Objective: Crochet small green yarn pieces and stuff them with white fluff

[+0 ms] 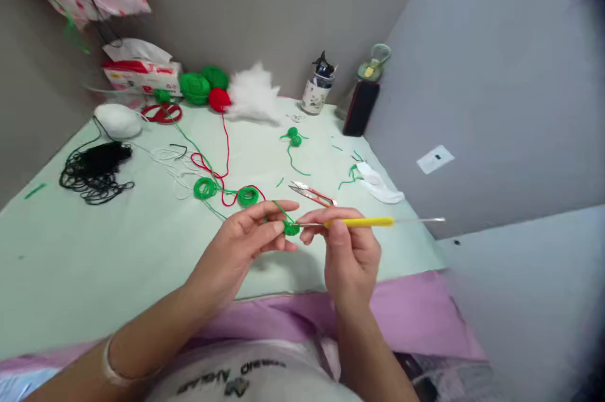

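Between the thumb and fingers of my left hand (250, 229) is a small green crochet piece (292, 229), with a strand of green yarn running up over the fingers. My right hand (352, 251) grips a crochet hook (363, 222) by its yellow handle. The hook's metal tip points left and meets the green piece; whether it passes through a stitch is too small to tell. Just beyond my hands lie orange-handled thread snips (314, 194) and two coils of green yarn, one a green ring (247, 196) near my left fingers.
Green yarn balls (195, 88), a red yarn ball (219, 100) and white stuffing (254, 94) sit along the back by a tissue box (142, 74). Black yarn (97, 169) lies left. A phone (362, 108) leans on a bottle (373, 65) at right, beside the wall.
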A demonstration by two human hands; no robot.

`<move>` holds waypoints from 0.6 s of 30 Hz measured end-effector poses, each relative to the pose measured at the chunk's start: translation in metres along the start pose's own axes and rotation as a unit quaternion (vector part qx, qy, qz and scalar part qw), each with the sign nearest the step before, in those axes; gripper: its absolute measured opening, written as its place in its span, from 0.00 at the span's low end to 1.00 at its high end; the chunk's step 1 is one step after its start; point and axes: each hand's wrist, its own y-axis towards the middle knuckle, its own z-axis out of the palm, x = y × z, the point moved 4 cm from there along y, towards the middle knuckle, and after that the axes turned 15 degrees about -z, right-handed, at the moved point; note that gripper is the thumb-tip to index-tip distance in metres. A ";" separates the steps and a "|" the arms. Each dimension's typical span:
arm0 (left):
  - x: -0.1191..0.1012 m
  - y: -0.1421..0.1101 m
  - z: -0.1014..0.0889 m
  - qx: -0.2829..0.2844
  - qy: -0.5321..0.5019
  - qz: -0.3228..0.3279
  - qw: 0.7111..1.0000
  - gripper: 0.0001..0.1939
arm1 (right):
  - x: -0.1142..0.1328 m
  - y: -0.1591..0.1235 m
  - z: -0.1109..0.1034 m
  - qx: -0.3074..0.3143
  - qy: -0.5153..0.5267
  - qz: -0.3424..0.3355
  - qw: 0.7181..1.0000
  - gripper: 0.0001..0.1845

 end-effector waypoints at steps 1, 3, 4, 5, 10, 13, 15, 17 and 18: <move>0.000 0.001 -0.001 -0.006 0.005 0.006 1.000 0.09 | 0.002 0.000 0.000 0.006 -0.018 -0.009 1.000 0.12; 0.001 0.002 -0.002 -0.020 0.015 0.022 0.999 0.11 | 0.008 -0.001 0.000 0.027 -0.061 -0.044 0.997 0.13; 0.001 0.003 -0.002 -0.027 0.022 0.031 0.999 0.11 | 0.011 -0.001 0.001 0.041 -0.086 -0.068 0.993 0.13; 0.002 0.002 -0.003 -0.034 0.030 0.043 0.998 0.12 | 0.015 -0.001 0.002 0.059 -0.114 -0.101 0.987 0.13; 0.005 -0.001 -0.002 -0.072 0.043 0.074 0.994 0.16 | 0.021 -0.012 0.012 0.154 -0.293 -0.262 0.907 0.16; 0.008 0.001 0.001 -0.037 -0.022 0.017 0.999 0.20 | 0.015 -0.018 0.013 0.159 -0.376 -0.288 0.866 0.20; 0.008 0.004 0.003 0.004 -0.074 -0.040 0.996 0.20 | 0.014 -0.018 0.011 0.138 -0.350 -0.292 0.879 0.20; 0.005 0.005 0.002 0.019 -0.109 -0.070 0.991 0.18 | 0.011 -0.013 0.006 0.092 -0.262 -0.231 0.933 0.17; 0.003 0.005 0.001 0.019 -0.118 -0.070 0.990 0.17 | 0.009 -0.009 0.002 0.054 -0.204 -0.185 0.960 0.15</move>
